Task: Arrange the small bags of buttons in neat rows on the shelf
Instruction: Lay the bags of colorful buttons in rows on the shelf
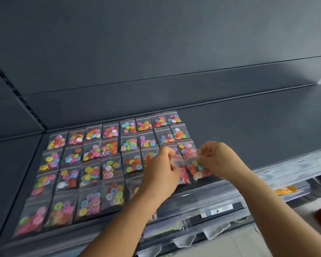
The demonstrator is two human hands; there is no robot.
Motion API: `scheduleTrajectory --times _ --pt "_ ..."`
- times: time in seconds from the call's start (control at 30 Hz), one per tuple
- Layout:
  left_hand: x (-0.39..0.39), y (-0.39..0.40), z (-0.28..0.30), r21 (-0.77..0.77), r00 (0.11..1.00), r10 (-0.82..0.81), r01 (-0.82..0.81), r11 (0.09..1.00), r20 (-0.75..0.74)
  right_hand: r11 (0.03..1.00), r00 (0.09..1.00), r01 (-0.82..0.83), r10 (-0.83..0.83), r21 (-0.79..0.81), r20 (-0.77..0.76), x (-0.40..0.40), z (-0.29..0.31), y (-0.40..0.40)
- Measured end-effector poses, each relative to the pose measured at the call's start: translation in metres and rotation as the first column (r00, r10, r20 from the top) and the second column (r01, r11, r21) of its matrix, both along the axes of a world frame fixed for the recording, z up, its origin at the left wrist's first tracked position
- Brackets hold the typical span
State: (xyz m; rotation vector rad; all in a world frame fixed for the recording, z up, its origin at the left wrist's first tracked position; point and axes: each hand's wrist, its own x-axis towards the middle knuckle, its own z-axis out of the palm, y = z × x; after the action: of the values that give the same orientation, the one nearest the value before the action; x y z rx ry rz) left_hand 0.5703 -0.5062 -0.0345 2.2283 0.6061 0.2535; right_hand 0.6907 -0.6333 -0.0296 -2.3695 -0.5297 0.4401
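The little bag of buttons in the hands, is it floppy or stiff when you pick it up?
Probably floppy: the bag of buttons is thin clear plastic that sags below where the left hand and right hand pinch its top. Its loose buttons likely slide to the bottom. It looks light, held by fingertips alone.

no legible text anywhere, small labels on the shelf's front edge too blurred to read

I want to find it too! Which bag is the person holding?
Look at the dark shelf and its rows of button bags. At their right end, the left hand and right hand pinch one bag. Only it is lifted by its red-striped top.
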Motion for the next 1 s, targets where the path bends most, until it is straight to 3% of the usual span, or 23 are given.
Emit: scheduleTrajectory --times 0.3,0.4,0.57,1.0 --pt "-0.006 -0.022 -0.008 0.425 0.995 0.096 -0.081 0.902 -0.015 0.977 0.944 -0.170 0.199 -0.130 0.262 -0.003 -0.007 -0.010" --pt "-0.009 -0.024 -0.008 0.466 0.999 -0.018 0.028 0.884 -0.026 0.965 0.899 -0.253 0.258 -0.063 0.355 -0.009 -0.005 -0.015" --pt "-0.013 -0.028 -0.010 0.419 0.991 -0.107 0.130 0.899 -0.077 0.892 0.829 -0.434 0.449 -0.124 0.333 -0.013 -0.005 -0.021" --pt "-0.017 -0.031 -0.007 0.482 0.995 -0.058 0.088 0.872 -0.078 0.887 0.820 -0.435 0.461 -0.154 0.339 -0.012 -0.001 -0.020"
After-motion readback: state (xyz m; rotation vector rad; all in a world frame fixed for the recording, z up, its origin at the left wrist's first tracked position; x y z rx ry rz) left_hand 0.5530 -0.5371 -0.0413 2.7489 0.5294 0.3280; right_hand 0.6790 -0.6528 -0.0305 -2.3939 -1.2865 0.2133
